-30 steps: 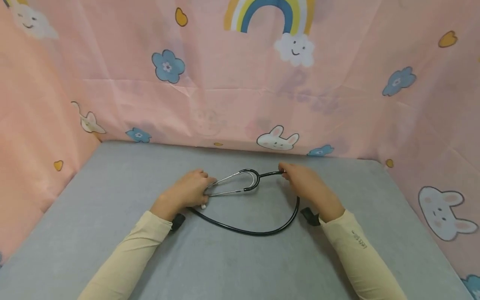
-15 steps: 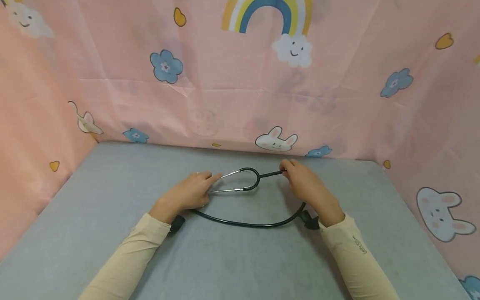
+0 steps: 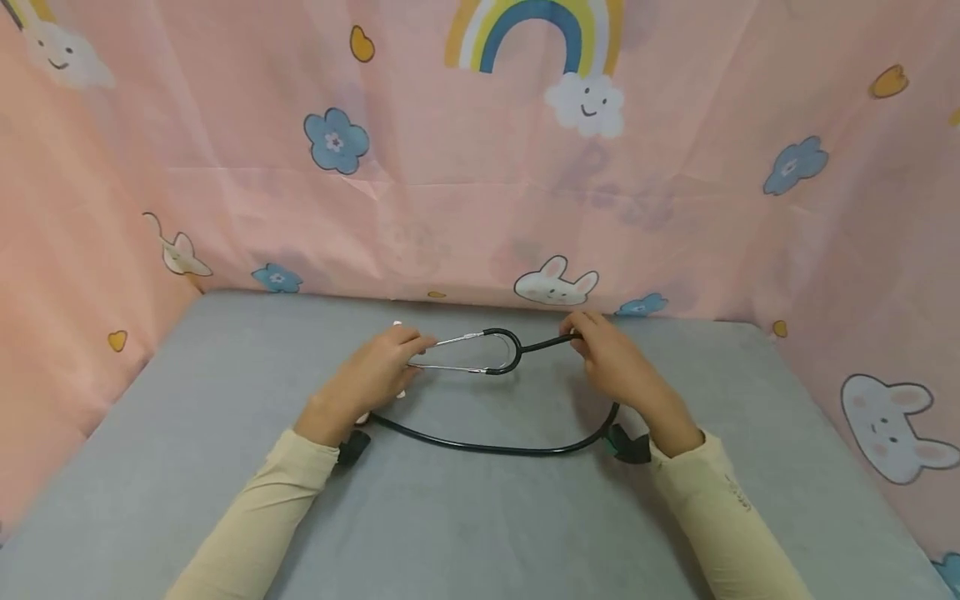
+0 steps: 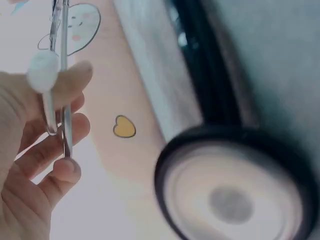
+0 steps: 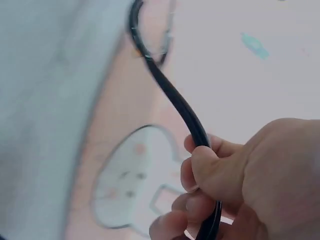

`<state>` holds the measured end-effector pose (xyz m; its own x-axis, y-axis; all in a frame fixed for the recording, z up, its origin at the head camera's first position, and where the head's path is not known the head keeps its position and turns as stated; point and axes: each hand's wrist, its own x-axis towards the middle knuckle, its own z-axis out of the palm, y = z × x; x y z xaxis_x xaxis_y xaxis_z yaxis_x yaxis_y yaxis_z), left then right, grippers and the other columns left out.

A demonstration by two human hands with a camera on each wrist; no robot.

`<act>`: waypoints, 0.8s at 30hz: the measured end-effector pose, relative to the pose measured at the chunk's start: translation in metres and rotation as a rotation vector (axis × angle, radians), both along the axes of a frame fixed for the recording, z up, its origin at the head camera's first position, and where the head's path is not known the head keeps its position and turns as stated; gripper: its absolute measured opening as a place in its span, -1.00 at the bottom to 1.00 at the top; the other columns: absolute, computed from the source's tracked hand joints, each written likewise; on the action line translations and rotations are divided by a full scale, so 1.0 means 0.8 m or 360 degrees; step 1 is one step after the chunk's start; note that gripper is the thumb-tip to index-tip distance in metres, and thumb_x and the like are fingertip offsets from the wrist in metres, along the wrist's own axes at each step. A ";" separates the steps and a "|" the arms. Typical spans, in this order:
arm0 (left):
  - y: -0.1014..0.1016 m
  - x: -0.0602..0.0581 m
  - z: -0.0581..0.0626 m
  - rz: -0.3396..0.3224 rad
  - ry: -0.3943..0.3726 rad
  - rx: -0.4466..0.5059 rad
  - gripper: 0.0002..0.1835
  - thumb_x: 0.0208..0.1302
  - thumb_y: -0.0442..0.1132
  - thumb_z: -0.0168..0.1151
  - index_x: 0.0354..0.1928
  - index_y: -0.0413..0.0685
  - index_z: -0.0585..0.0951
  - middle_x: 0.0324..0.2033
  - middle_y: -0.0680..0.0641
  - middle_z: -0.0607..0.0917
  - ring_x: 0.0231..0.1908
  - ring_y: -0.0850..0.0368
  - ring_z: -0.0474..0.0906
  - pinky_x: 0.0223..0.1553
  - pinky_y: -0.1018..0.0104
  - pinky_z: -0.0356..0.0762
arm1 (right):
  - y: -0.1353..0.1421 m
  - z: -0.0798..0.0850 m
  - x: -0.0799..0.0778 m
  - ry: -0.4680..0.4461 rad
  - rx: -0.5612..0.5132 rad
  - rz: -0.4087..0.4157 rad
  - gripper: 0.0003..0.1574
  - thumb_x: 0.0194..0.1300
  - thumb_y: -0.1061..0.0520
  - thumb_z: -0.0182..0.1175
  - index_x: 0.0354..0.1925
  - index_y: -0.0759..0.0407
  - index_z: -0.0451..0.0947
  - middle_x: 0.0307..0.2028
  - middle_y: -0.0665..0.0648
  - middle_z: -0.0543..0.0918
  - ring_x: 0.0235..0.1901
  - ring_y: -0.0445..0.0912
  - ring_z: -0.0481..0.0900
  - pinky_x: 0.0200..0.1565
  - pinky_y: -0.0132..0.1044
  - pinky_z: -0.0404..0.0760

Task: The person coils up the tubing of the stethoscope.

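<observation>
A stethoscope (image 3: 495, 451) with black tubing and silver ear tubes stretches between both hands in the head view. My left hand (image 3: 371, 367) grips the metal ear tubes (image 3: 450, 368), thumb and fingers around them in the left wrist view. A white ear tip (image 4: 43, 70) shows beside the thumb there. The round chest piece (image 4: 230, 200) hangs close to the left wrist camera, on the tubing's other end. My right hand (image 3: 618, 358) pinches the black tube just past the fork, with thumb and fingers curled round the tube (image 5: 177, 100) in the right wrist view.
A grey table (image 3: 480, 533) lies under the hands. Behind it and at both sides hangs a pink printed curtain (image 3: 450, 150). Black wrist straps (image 3: 628, 446) sit below each wrist, near the tube's lower loop.
Both hands have moved slightly up in the head view, with the ear tubes and fork. The left fingers have shifted their hold, and white ear tips now show past them. The loop has shifted right.
</observation>
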<state>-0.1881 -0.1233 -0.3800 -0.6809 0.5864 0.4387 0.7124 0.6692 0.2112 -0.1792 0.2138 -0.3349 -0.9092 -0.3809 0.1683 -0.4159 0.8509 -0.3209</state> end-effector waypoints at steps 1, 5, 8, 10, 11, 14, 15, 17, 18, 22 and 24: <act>-0.001 0.000 0.001 -0.0010 0.0036 0.0019 -0.57 0.09 -0.44 0.46 0.05 -0.23 0.65 -0.20 -0.12 0.69 -0.16 -0.02 0.64 -0.08 0.14 0.64 | -0.002 0.006 0.001 -0.0003 -0.0035 0.0012 -0.74 0.52 0.34 -0.08 0.07 0.26 0.46 0.02 0.31 0.54 -0.04 0.16 0.55 -0.05 0.05 0.54; -0.007 0.001 0.006 -0.0003 0.0124 0.0114 -0.62 0.08 -0.46 0.44 0.00 -0.20 0.70 -0.25 -0.11 0.70 -0.22 0.01 0.65 -0.18 0.20 0.65 | -0.016 0.026 -0.003 0.0076 -0.0192 0.0042 -0.74 0.50 0.35 -0.03 0.02 0.23 0.53 -0.03 0.25 0.58 -0.04 0.14 0.55 -0.04 0.02 0.53; -0.009 0.005 0.008 -0.0005 0.0130 0.0132 -0.62 0.07 -0.43 0.45 0.00 -0.14 0.73 -0.28 -0.07 0.72 -0.25 0.05 0.66 -0.22 0.25 0.65 | -0.028 0.033 -0.007 0.0131 -0.0341 0.0075 -0.77 0.46 0.35 0.03 -0.03 0.20 0.58 -0.08 0.20 0.59 -0.07 0.10 0.55 -0.04 -0.02 0.54; -0.008 0.007 0.009 -0.0027 0.0129 0.0132 -0.61 0.08 -0.41 0.46 0.01 -0.11 0.73 -0.27 -0.05 0.74 -0.24 0.08 0.68 -0.22 0.28 0.66 | -0.033 0.035 -0.009 0.0164 -0.0426 0.0102 -0.78 0.43 0.35 0.09 -0.06 0.19 0.60 -0.09 0.18 0.58 -0.11 0.08 0.54 -0.06 -0.06 0.53; -0.007 0.007 0.009 -0.0041 0.0132 0.0132 -0.61 0.10 -0.39 0.45 0.02 -0.08 0.73 -0.26 -0.04 0.74 -0.23 0.10 0.68 -0.22 0.30 0.65 | -0.035 0.035 -0.010 0.0183 -0.0464 0.0112 -0.78 0.42 0.35 0.11 -0.06 0.18 0.62 -0.09 0.18 0.57 -0.15 0.06 0.52 -0.08 -0.08 0.52; -0.002 0.007 0.009 -0.0097 0.0160 0.0171 -0.62 0.10 -0.39 0.45 0.02 -0.10 0.73 -0.25 -0.04 0.74 -0.22 0.11 0.69 -0.22 0.32 0.65 | -0.039 0.037 -0.012 0.0216 -0.0562 0.0129 -0.77 0.40 0.31 0.16 -0.07 0.12 0.65 -0.07 0.14 0.56 -0.24 -0.02 0.42 -0.17 -0.16 0.45; 0.000 0.008 0.009 -0.0115 0.0180 0.0188 -0.62 0.09 -0.39 0.45 0.01 -0.11 0.73 -0.24 -0.04 0.75 -0.22 0.11 0.69 -0.22 0.32 0.65 | -0.039 0.038 -0.012 0.0217 -0.0593 0.0135 -0.77 0.39 0.30 0.17 -0.06 0.10 0.66 -0.07 0.13 0.56 -0.26 -0.04 0.40 -0.18 -0.19 0.44; 0.002 0.007 0.009 -0.0150 0.0230 0.0228 -0.64 0.07 -0.40 0.46 -0.02 -0.15 0.73 -0.24 -0.05 0.76 -0.22 0.10 0.69 -0.23 0.32 0.65 | -0.040 0.038 -0.013 0.0212 -0.0653 0.0133 -0.76 0.38 0.28 0.19 -0.06 0.06 0.68 -0.06 0.10 0.57 -0.28 -0.08 0.38 -0.21 -0.24 0.42; 0.004 0.008 0.009 -0.0168 0.0255 0.0253 -0.64 0.05 -0.42 0.47 -0.05 -0.17 0.73 -0.25 -0.06 0.77 -0.22 0.08 0.69 -0.23 0.32 0.66 | -0.041 0.038 -0.013 0.0208 -0.0681 0.0133 -0.76 0.38 0.27 0.20 -0.06 0.05 0.69 -0.07 0.09 0.57 -0.29 -0.09 0.38 -0.22 -0.27 0.41; 0.008 0.008 0.013 -0.0233 0.0326 0.0326 -0.67 0.01 -0.47 0.48 -0.11 -0.23 0.74 -0.26 -0.07 0.77 -0.22 0.06 0.67 -0.22 0.31 0.66 | -0.042 0.035 -0.015 0.0219 -0.0788 0.0164 -0.75 0.35 0.26 0.24 -0.07 0.04 0.72 -0.11 0.08 0.60 -0.33 -0.12 0.38 -0.26 -0.38 0.40; 0.011 0.008 0.014 -0.0268 0.0349 0.0351 -0.68 0.00 -0.47 0.48 -0.12 -0.23 0.75 -0.26 -0.08 0.75 -0.23 0.07 0.67 -0.22 0.33 0.67 | -0.043 0.031 -0.017 0.0215 -0.0856 0.0227 -0.75 0.33 0.28 0.25 -0.08 0.06 0.74 -0.17 0.09 0.60 -0.34 -0.14 0.37 -0.28 -0.42 0.39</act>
